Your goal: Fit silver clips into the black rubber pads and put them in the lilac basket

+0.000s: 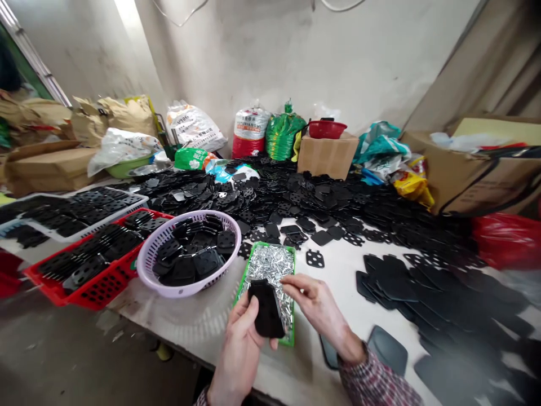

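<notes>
My left hand (pixel 239 344) is closed round a flat black plastic plate (pixel 266 309), held upright over the near end of a green tray (pixel 289 338). The tray is full of small silvery metal pins (pixel 270 266). My right hand (pixel 318 307) hovers just right of the plate, its finger and thumb pinched together above the pins; what they pinch is too small to make out. A checked sleeve (pixel 374 383) covers my right wrist.
A lilac basket (pixel 147 260) of black plates stands left of the tray, with a red crate (pixel 97 290) and a white crate (pixel 135 202) of plates beyond it. Black plates lie heaped (pixel 321 197) across the table's back and stacked at right (pixel 406 285). Boxes and sacks line the wall.
</notes>
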Available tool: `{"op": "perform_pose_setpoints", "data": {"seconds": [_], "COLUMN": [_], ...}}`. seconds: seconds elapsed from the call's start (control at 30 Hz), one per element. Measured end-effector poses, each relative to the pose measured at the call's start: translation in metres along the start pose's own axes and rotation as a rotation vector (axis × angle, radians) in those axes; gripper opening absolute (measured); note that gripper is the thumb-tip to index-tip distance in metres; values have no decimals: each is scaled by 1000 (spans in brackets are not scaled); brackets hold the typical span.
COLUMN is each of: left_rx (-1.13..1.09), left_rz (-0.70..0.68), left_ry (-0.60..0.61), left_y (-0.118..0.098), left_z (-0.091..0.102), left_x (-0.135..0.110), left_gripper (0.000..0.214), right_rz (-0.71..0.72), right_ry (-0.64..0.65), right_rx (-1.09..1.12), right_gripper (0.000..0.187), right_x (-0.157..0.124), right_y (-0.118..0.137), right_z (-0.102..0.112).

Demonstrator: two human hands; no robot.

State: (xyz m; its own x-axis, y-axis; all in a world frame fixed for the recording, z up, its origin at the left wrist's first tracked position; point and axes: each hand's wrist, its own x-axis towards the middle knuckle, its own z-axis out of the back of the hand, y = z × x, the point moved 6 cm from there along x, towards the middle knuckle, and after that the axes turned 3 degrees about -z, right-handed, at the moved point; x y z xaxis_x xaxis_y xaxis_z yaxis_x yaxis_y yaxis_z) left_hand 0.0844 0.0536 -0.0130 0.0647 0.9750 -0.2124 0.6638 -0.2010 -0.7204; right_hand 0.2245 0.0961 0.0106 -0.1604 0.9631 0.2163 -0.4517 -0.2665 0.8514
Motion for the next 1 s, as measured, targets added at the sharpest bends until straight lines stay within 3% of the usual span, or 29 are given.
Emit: {"op": "perform_pose_setpoints", "data": {"seconds": [0.1, 0.17, 0.33, 0.43, 0.53, 0.63, 0.77, 1.0], "left_rx": [-68, -85, -152, -127, -39, 114, 308, 347], "left_rz": [26, 41, 69, 7, -34, -95, -140, -96], "left_ry": [15, 16, -133, -181, -119, -81, -113, -57], "left_y": [-3, -3, -6, -15, -18, -17, -14, -7], "left_z": [-1, 2, 24, 34, 34, 30, 28, 21], "left_x": [0, 0, 4, 7, 6, 3, 2, 4], "left_gripper": [20, 17, 18, 17, 15, 21, 34, 34], "right_rz": [97, 112, 74, 87, 105, 68, -34, -57], "right_ry": [161, 219, 239, 222, 144, 66, 115, 87], "right_rx": [-555, -773, -848, -754, -542, -167, 317, 502], "right_gripper": [15, 14, 11, 13, 15, 15, 10, 8], "right_x": [8, 8, 5, 4, 5, 8, 11, 8], "right_y": [-2, -3, -3, -6, -8, -8, -1, 11], "right_z": [-25, -39, -47, -42, -33, -22, -17, -12]}}
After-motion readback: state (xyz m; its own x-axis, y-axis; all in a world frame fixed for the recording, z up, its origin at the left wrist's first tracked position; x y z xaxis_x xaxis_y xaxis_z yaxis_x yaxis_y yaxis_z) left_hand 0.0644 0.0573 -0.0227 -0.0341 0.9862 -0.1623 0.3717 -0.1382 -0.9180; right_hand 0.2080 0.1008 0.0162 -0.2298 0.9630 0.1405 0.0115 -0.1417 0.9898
